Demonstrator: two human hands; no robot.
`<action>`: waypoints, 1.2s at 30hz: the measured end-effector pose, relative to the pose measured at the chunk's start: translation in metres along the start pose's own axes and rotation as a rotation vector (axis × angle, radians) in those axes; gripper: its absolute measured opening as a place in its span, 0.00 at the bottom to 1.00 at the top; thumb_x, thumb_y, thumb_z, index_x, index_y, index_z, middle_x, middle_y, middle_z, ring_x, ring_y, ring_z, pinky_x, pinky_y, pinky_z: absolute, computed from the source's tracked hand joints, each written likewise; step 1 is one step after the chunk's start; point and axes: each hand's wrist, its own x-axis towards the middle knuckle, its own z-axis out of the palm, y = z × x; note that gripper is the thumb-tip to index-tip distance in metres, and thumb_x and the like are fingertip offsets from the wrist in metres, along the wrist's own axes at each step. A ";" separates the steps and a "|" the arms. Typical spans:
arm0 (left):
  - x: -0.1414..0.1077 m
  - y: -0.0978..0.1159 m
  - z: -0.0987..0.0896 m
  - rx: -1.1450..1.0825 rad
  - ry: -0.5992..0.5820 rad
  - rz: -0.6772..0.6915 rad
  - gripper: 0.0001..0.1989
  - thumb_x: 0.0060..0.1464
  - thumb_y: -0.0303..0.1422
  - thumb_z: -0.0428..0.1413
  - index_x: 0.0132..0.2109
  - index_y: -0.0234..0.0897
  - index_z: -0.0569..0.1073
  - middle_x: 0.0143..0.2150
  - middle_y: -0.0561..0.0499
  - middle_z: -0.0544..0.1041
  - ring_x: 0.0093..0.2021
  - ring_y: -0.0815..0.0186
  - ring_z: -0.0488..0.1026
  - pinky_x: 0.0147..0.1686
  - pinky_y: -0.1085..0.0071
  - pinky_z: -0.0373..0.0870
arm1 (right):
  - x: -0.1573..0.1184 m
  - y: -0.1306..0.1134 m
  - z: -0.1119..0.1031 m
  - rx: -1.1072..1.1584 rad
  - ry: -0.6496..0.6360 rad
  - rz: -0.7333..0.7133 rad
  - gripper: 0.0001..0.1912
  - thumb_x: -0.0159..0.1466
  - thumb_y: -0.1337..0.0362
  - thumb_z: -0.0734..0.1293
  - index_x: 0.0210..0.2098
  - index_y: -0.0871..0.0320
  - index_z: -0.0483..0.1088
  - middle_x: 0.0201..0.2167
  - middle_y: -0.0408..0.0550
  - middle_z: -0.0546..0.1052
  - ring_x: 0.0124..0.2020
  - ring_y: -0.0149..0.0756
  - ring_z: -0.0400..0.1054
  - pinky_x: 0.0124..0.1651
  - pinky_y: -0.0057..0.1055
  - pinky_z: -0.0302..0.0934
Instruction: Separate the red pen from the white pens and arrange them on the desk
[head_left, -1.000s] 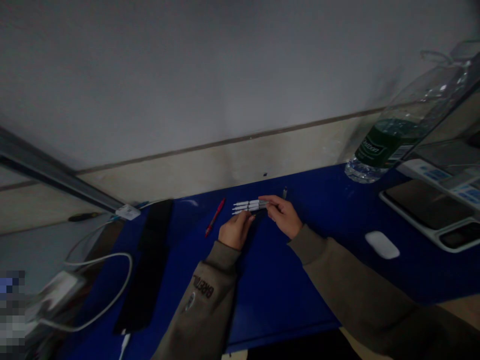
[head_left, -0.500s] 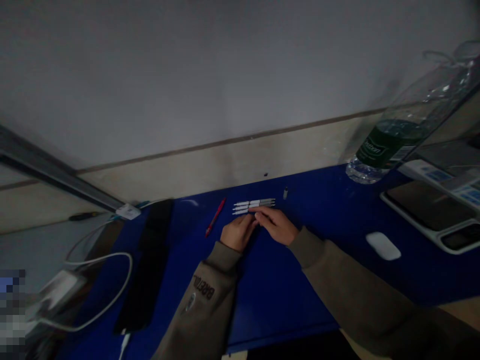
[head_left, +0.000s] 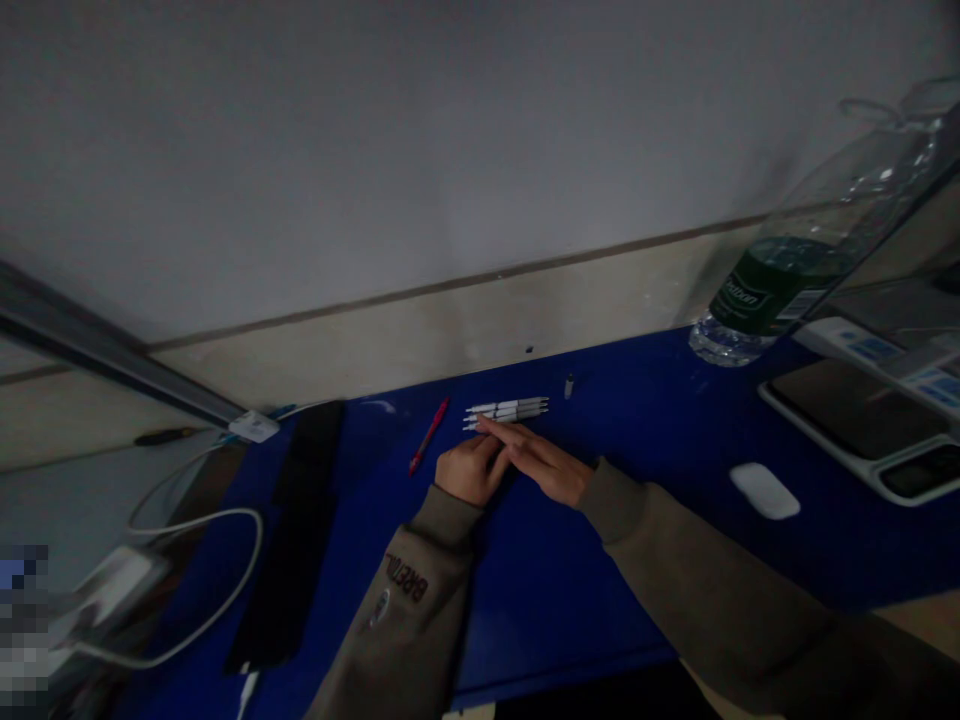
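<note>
Three white and grey pens (head_left: pixel 517 407) lie side by side on the blue tabletop (head_left: pixel 555 590), close to the wall. Just below them, my left hand (head_left: pixel 466 470) rests with its fingers curled; its fingertips are hidden, so what it holds, if anything, cannot be made out. My right hand (head_left: pixel 544 462) reaches over from the right, its extended fingers crossing my left fingers, one fingertip at the lower edge of the pens. A red pen (head_left: pixel 429 437) lies slanted to the left. Behind my right hand is a small grey cylinder (head_left: pixel 568 386).
A large clear bottle (head_left: pixel 780 280) with a green label is at the back right. A white mouse-like object (head_left: pixel 765 490) and a scale (head_left: pixel 862 410) are on the right. Black flat objects (head_left: pixel 289 540) and a white cable (head_left: pixel 259 540) lie left.
My right hand's fingers have shifted left and stretched over my left hand, uncovering more of the pens' right part. My left hand has barely moved.
</note>
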 end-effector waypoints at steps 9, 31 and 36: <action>0.002 0.001 -0.005 0.017 0.187 -0.162 0.19 0.62 0.42 0.45 0.31 0.36 0.73 0.24 0.51 0.73 0.24 0.70 0.69 0.24 0.73 0.56 | -0.001 0.001 -0.002 -0.366 0.263 -0.177 0.23 0.69 0.58 0.54 0.63 0.49 0.59 0.53 0.52 0.66 0.54 0.43 0.61 0.58 0.43 0.57; 0.003 0.006 -0.007 -0.011 0.245 -0.173 0.20 0.62 0.42 0.47 0.27 0.35 0.71 0.22 0.53 0.70 0.22 0.72 0.66 0.23 0.74 0.52 | 0.009 0.041 -0.017 -0.750 0.702 0.310 0.16 0.68 0.59 0.55 0.47 0.53 0.72 0.54 0.48 0.71 0.58 0.43 0.58 0.55 0.44 0.48; 0.003 0.008 -0.008 -0.025 0.239 -0.180 0.20 0.62 0.42 0.47 0.28 0.36 0.72 0.21 0.53 0.70 0.22 0.71 0.66 0.23 0.74 0.52 | 0.005 0.046 -0.017 -0.809 0.592 0.312 0.11 0.65 0.64 0.61 0.44 0.51 0.73 0.50 0.47 0.74 0.52 0.44 0.62 0.52 0.44 0.48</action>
